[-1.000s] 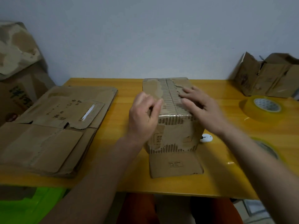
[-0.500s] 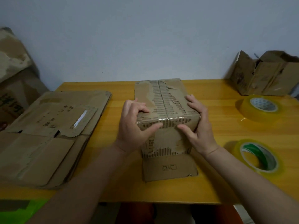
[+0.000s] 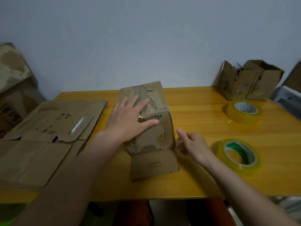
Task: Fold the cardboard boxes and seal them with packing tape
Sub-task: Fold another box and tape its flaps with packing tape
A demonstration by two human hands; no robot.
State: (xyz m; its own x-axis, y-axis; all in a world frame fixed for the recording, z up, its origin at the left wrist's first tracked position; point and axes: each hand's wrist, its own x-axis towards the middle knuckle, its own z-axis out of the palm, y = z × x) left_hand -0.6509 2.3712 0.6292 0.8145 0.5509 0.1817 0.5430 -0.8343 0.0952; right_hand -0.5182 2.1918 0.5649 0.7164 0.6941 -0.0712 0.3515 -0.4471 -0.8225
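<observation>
A worn folded cardboard box point(image 3: 156, 101) stands at the middle of the yellow table point(image 3: 203, 124), clear tape along its top seam, one flap lying flat toward me. My left hand point(image 3: 130, 118) lies flat on the box's top near edge, fingers straight and spread. My right hand point(image 3: 192, 144) hovers just off the box's lower right side, fingers loosely extended, holding nothing. A tape roll with a green core point(image 3: 238, 154) lies right of that hand. A second roll of tape point(image 3: 242, 111) lies farther back.
A stack of flattened cardboard boxes point(image 3: 48, 134) covers the table's left part. A torn folded box point(image 3: 249, 80) stands at the back right corner against the wall. More cardboard point(image 3: 11, 82) leans at the far left.
Both hands let go of the box's near top edge. The left hand flattened on top; the right hand dropped off the box to its right side. The box turned slightly.
</observation>
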